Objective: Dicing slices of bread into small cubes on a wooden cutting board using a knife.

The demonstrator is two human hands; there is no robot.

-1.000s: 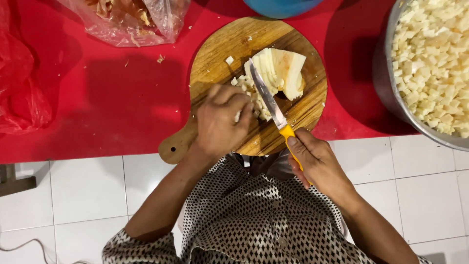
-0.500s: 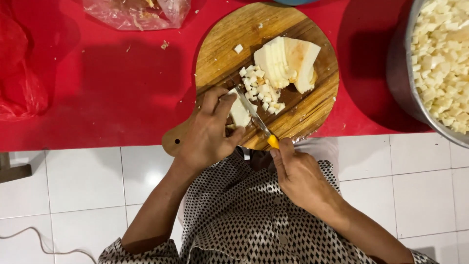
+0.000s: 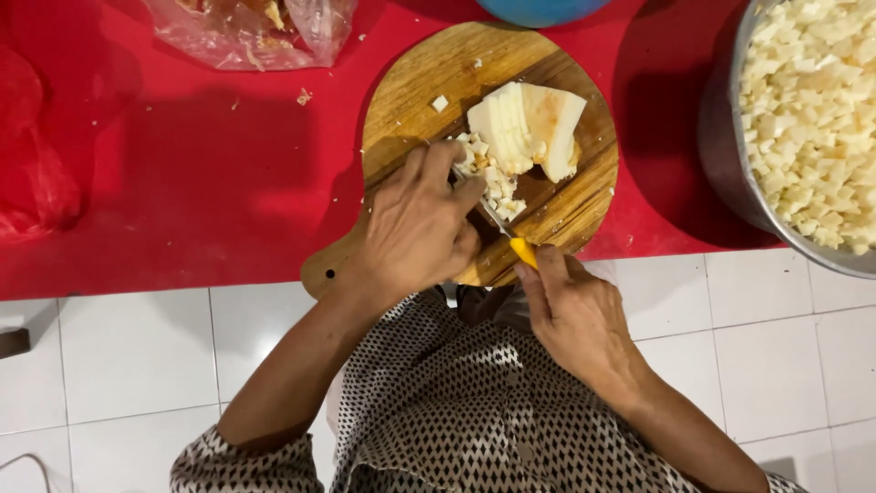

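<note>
1. Here, the left hand [image 3: 418, 228] lies palm-down on the near left part of a round wooden cutting board [image 3: 406, 87], its fingers curled loosely and its fingertips [image 3: 467, 187] touching a small heap of pale diced cubes [image 3: 495, 187]; it grips nothing.
2. The right hand [image 3: 575, 315] sits at the near edge of the board, closed around the orange handle [image 3: 523, 251] of a knife, of which only a short stretch shows between the two hands; the blade is mostly hidden under the left hand's fingers.
3. The diced cubes lie near the middle of the board, just beside and partly against a larger pale block [image 3: 525, 128] cut into slices on its left side and with a smooth, faintly tan face on its right.
4. One loose cube [image 3: 440, 103] rests apart, to the far left of the block.
5. The board has a short handle with a hole [image 3: 328, 272] pointing to the near left, and it lies on a red counter [image 3: 201, 183].
6. Right of the board, a large metal bowl [image 3: 725, 173] holds a great mass of the same pale cubes, reaching past the picture's right edge.
7. At the far left a clear plastic bag [image 3: 260, 36] with scraps inside lies on the counter, and a red plastic bag [image 3: 32, 173] sits at the left edge.
8. A blue round object [image 3: 543, 9] shows just beyond the board's far rim.
9. Below the counter are white floor tiles [image 3: 128, 356] and the person's black-and-white patterned garment [image 3: 456, 402].
</note>
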